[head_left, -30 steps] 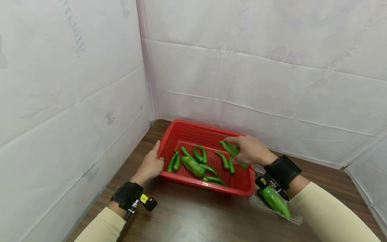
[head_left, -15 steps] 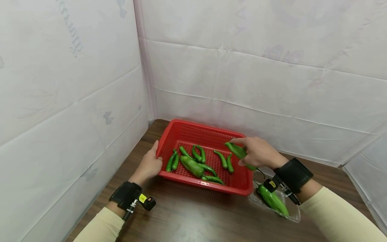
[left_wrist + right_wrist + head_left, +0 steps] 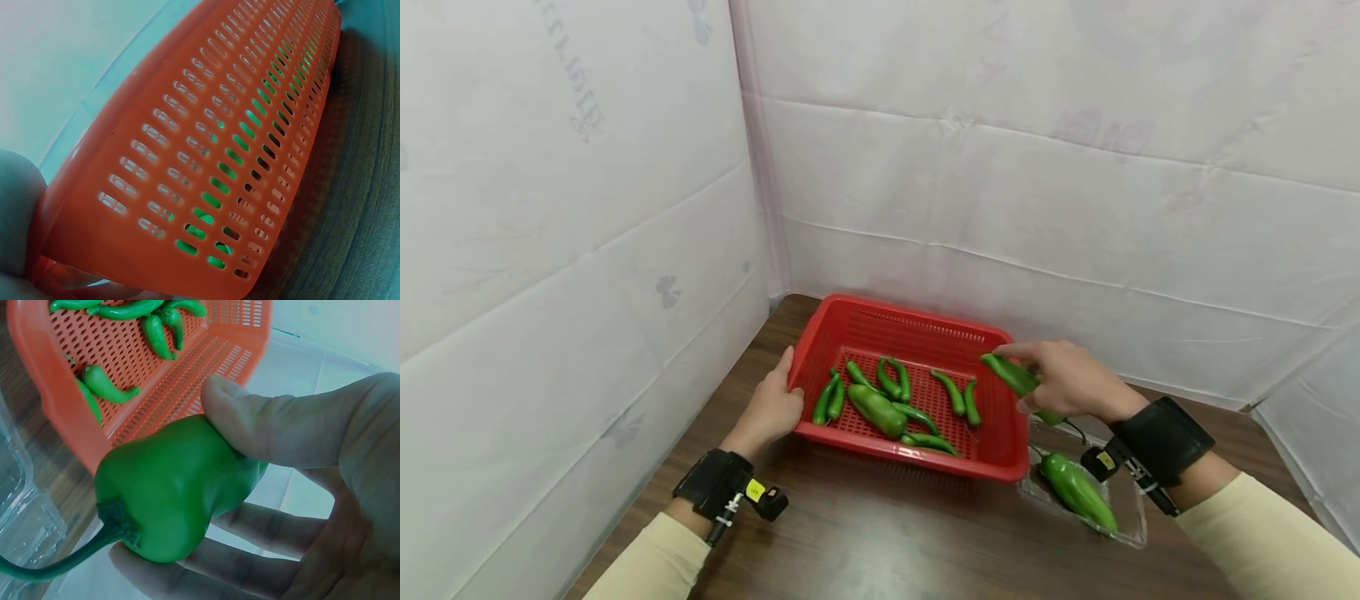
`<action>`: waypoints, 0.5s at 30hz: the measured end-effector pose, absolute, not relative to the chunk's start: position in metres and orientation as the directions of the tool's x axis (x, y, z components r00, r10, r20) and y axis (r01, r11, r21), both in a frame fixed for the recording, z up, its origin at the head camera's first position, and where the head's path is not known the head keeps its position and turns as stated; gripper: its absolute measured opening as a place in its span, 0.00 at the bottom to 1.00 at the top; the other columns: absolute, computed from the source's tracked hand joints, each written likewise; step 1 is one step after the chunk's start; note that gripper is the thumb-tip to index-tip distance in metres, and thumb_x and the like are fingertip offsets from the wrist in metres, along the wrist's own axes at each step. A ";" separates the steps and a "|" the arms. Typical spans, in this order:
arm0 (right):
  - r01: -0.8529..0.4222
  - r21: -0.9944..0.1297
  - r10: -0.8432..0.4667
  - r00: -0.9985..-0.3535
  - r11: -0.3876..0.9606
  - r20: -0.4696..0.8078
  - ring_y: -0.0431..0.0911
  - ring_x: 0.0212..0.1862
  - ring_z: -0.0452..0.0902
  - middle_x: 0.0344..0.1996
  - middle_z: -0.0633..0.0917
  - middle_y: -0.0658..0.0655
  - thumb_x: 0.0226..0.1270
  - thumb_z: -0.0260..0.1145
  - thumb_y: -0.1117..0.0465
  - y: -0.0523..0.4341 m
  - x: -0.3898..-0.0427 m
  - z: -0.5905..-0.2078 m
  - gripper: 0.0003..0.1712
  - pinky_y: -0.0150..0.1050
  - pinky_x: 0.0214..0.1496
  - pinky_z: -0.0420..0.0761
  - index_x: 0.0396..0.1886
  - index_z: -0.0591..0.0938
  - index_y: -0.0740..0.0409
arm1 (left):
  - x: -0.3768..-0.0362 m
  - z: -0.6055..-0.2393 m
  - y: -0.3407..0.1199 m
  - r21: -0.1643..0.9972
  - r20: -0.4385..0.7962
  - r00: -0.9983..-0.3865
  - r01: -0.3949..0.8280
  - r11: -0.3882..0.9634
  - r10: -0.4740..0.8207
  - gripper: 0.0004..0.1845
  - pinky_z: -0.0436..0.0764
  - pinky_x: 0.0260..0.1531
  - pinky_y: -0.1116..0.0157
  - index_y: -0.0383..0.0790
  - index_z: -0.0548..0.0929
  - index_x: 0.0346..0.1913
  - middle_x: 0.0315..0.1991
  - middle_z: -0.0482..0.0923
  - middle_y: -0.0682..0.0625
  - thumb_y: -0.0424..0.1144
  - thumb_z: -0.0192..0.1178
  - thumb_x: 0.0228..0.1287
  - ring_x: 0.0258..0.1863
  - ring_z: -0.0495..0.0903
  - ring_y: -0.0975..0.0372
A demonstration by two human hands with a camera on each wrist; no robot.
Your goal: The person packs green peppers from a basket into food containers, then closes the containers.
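Note:
My left hand (image 3: 771,408) grips the left end of a red perforated plastic basket (image 3: 880,447). In the left wrist view its thumb lies at the rim, with fingers partly showing beneath. A large green pepper (image 3: 165,484) with a long curved stem is held between the thumb and fingers of my right hand (image 3: 1071,379), over the basket's right end. Inside the basket lie another large green pepper (image 3: 877,411) and several slim green chillies (image 3: 947,392). One more large green pepper (image 3: 1078,492) sits in a clear plastic tray (image 3: 1138,517), below my right wrist.
Basket and tray stand side by side on a dark wooden table (image 3: 880,533). White patterned sheeting (image 3: 1000,208) rises behind the basket and along the left side. The basket's far side is close to the back sheet.
My right hand has moved right with the large pepper, from over the basket's inside to its right edge. More of the tray shows. My left hand stays at the basket's left end.

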State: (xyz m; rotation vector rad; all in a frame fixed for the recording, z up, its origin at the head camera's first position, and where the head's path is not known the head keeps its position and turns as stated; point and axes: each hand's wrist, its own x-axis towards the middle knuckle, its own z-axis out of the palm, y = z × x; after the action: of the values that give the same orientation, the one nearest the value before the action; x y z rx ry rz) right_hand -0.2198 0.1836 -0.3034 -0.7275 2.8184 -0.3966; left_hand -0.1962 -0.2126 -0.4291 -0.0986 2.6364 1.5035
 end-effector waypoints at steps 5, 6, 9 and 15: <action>-0.456 -0.308 -0.508 -0.854 0.835 -0.113 0.44 0.34 0.75 0.35 0.87 0.52 0.53 0.80 0.66 0.192 -0.218 -0.303 0.40 0.37 0.33 0.74 0.68 0.81 0.54 | -0.197 -0.430 -0.213 0.848 -0.110 -0.994 -0.096 0.521 -0.003 0.40 0.67 0.72 0.37 0.34 0.38 0.84 0.82 0.53 0.31 0.28 0.42 0.75 0.77 0.64 0.38; -0.459 -0.312 -0.512 -0.852 0.832 -0.110 0.44 0.33 0.75 0.34 0.87 0.51 0.53 0.80 0.66 0.193 -0.218 -0.304 0.39 0.37 0.33 0.73 0.68 0.81 0.54 | -0.197 -0.430 -0.213 0.847 -0.111 -0.994 -0.097 0.522 -0.003 0.40 0.67 0.72 0.37 0.34 0.38 0.84 0.82 0.53 0.31 0.28 0.42 0.75 0.77 0.64 0.38; -0.458 -0.321 -0.512 -0.852 0.829 -0.107 0.45 0.33 0.74 0.34 0.85 0.50 0.53 0.79 0.66 0.200 -0.217 -0.305 0.40 0.37 0.32 0.73 0.69 0.80 0.51 | -0.197 -0.430 -0.213 0.848 -0.115 -0.993 -0.101 0.520 -0.006 0.40 0.67 0.73 0.38 0.35 0.38 0.85 0.82 0.53 0.32 0.28 0.42 0.75 0.77 0.63 0.39; -0.421 -0.335 -0.483 -0.867 0.843 -0.127 0.46 0.36 0.77 0.39 0.87 0.51 0.53 0.80 0.66 0.214 -0.215 -0.308 0.44 0.38 0.34 0.74 0.73 0.78 0.48 | -0.198 -0.431 -0.212 0.844 -0.113 -0.994 -0.100 0.527 -0.007 0.41 0.66 0.74 0.39 0.35 0.38 0.85 0.82 0.53 0.31 0.28 0.43 0.75 0.78 0.63 0.39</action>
State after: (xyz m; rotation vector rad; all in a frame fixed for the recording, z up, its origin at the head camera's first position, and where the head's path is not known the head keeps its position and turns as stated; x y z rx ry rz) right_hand -0.2148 0.2135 -0.3076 -0.6979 2.8152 -0.4417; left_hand -0.1981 -0.2123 -0.4310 -0.0938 2.6612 1.4795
